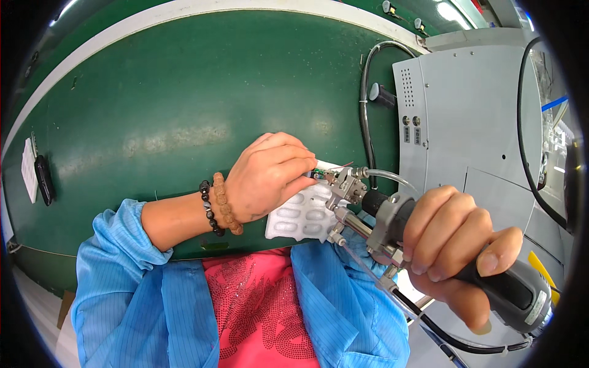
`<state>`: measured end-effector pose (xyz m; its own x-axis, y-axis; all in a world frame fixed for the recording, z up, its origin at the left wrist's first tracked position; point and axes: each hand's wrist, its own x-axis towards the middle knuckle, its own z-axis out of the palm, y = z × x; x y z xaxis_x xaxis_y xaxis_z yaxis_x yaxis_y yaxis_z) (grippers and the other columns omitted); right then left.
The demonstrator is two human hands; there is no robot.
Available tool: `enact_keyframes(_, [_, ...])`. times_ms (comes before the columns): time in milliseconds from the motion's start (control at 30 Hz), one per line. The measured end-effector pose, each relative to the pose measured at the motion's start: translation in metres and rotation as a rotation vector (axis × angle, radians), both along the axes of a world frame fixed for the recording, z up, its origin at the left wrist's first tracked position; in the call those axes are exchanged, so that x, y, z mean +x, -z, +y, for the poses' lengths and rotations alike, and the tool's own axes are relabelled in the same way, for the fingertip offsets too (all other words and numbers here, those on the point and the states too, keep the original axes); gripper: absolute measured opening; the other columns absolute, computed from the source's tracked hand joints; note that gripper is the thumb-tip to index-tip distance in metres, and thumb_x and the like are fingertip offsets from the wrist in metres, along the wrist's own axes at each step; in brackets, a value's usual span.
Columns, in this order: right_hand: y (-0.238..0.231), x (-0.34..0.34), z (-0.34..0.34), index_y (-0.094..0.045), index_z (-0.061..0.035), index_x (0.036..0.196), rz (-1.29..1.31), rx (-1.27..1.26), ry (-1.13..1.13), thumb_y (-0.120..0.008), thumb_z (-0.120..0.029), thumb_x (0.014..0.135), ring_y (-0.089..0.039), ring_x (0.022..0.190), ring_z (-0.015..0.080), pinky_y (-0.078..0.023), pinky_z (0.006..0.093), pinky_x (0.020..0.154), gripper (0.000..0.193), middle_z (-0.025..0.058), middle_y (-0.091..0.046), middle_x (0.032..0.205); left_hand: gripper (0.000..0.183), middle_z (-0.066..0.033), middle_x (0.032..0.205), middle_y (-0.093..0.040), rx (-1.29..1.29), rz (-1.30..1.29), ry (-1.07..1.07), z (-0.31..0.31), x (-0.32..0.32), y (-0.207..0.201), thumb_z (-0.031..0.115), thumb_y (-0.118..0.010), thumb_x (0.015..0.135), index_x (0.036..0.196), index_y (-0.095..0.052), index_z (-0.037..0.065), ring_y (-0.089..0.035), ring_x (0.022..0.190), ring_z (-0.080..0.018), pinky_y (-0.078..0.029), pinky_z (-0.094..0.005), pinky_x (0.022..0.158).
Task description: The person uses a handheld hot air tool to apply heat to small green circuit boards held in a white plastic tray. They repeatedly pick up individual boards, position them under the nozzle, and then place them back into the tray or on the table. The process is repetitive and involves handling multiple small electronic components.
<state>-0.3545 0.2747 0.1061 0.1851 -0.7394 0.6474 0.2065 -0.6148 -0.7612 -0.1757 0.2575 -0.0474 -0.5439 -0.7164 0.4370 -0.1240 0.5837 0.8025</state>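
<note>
My right hand [460, 245] is wrapped round the dark grip of an automatic screwdriver [402, 221], which has a metal nose, fittings and a feed tube. Its nose points left, toward my left hand. My left hand [273, 175], with bead bracelets at the wrist, pinches a small part with a green circuit board [319, 174] and a thin red wire. The screwdriver's tip meets or nearly meets this part; the exact contact is too small to tell. Below them lies a white moulded tray [297, 222] with rounded pockets, partly covered by my hand and the tool.
A grey metal machine box [472, 116] stands at the right of the green table [184, 80]. A black cable [363, 104] curves beside it, near a dark cylinder [383, 95]. At the far left lie a black-handled tool [43, 178] and a white pad [28, 170].
</note>
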Motion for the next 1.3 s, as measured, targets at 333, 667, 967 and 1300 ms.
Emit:
enact_keyframes(333, [-0.002, 0.000, -0.006, -0.045, -0.0119, 0.104, 0.097, 0.032, -0.055, -0.069, -0.049, 0.090, -0.055, 0.050, 0.0082, -0.047, 0.0208, 0.045, 0.046, -0.0025, -0.054, 0.067, 0.030, -0.0100, 0.101, -0.071, 0.001, -0.001, 0.014, -0.001, -0.001, -0.003, 0.011, -0.081, 0.071, 0.097, -0.070, 0.002, -0.065, 0.097, -0.0283, -0.051, -0.0397, 0.085])
enact_keyframes(667, [-0.003, -0.001, -0.004, -0.045, -0.0094, 0.103, 0.042, 0.007, 0.000, -0.072, -0.043, 0.090, -0.053, 0.048, 0.0074, -0.046, 0.0210, 0.044, 0.045, -0.0030, -0.054, 0.065, 0.028, -0.0104, 0.099, -0.071, -0.015, -0.010, 0.018, 0.000, -0.003, -0.004, 0.011, -0.081, 0.072, 0.096, -0.070, 0.002, -0.066, 0.096, -0.0289, -0.052, -0.0398, 0.084])
enact_keyframes(967, [-0.039, -0.030, 0.043, -0.049, -0.0064, 0.098, -0.191, -0.091, -0.047, -0.070, -0.025, 0.088, -0.053, 0.047, 0.0137, -0.046, 0.0252, 0.043, 0.030, 0.0035, -0.054, 0.063, 0.023, -0.0120, 0.106, -0.069, 0.152, 0.079, -0.007, -0.010, 0.013, -0.026, 0.012, -0.081, 0.077, 0.096, -0.071, 0.003, -0.064, 0.097, -0.0301, -0.053, -0.0394, 0.081])
enact_keyframes(1300, [-0.038, -0.026, 0.037, -0.046, -0.0069, 0.106, -0.088, -0.037, -0.054, -0.069, -0.042, 0.091, -0.050, 0.050, 0.0151, -0.044, 0.0256, 0.043, 0.045, 0.0043, -0.052, 0.069, 0.034, -0.0134, 0.099, -0.073, 0.066, -0.183, -0.477, -0.209, 0.071, -0.048, 0.031, -0.073, 0.088, 0.106, -0.071, 0.003, -0.069, 0.095, -0.0224, -0.053, -0.0340, 0.086])
